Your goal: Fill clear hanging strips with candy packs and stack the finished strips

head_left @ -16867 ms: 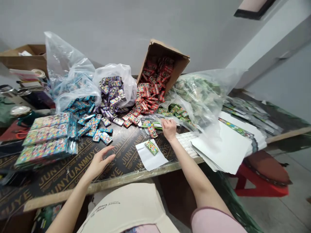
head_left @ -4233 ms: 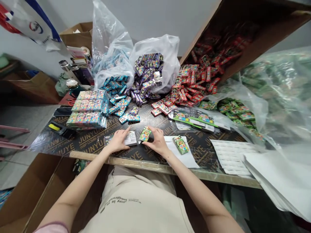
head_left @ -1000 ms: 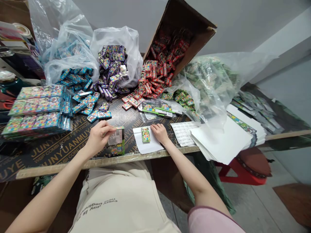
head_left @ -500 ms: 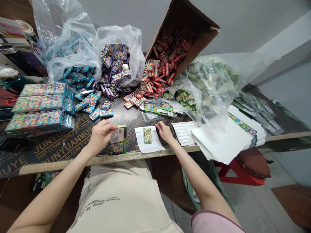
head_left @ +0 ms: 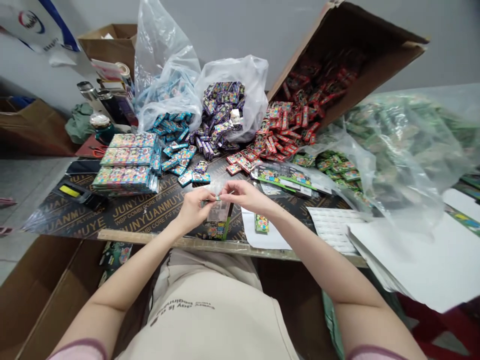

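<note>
My left hand [head_left: 195, 209] is closed, its fingertips pinching the top of a printed plastic pouch [head_left: 217, 222] with a clear window and a dark and green lower part. Right beside those fingertips, my right hand [head_left: 245, 196] is closed in a pinch at the pouch's top edge. Something small and pale shows at its fingers, too small to name. Under my right wrist lies a white sheet [head_left: 270, 240], partly covered by the forearm. A small green printed packet [head_left: 261, 223] rests on it.
Behind my hands lie heaps of small blue boxes [head_left: 182, 157], purple boxes [head_left: 223, 100] and red boxes [head_left: 277, 130], with green ones [head_left: 339, 167] in plastic at right. Stacked packs [head_left: 125, 160] stand left. White label sheets [head_left: 330, 227] and large white sheets [head_left: 408, 250] lie right.
My right hand has moved left from the white sheet's corner to meet my left hand at the pouch's top. The camera view has swung to the left.
</note>
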Demonstrator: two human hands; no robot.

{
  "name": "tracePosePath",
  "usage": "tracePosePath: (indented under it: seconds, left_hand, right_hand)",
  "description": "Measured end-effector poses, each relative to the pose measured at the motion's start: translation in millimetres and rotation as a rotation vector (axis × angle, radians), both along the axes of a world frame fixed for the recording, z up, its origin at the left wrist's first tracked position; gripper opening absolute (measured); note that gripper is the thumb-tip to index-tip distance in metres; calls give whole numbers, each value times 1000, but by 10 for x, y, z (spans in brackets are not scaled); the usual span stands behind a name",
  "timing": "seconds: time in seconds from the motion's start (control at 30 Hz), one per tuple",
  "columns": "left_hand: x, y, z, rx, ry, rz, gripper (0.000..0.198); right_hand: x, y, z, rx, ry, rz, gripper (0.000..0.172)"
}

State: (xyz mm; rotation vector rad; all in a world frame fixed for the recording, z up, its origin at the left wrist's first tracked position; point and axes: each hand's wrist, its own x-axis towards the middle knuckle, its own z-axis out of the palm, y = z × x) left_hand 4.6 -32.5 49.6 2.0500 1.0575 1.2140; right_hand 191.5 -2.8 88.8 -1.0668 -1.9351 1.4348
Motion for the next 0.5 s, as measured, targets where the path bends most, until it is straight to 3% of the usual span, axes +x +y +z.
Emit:
tracePosePath:
  seconds: [0.3, 0.5]
  left_hand:
    - [33, -34, -26, 61, -2, 78, 6]
    - [97, -87, -100, 130, 91, 121, 8]
  right_hand:
    - [-56, 133, 23, 72, -174, 72, 22]
    - [-127, 128, -231, -22, 35, -101, 23]
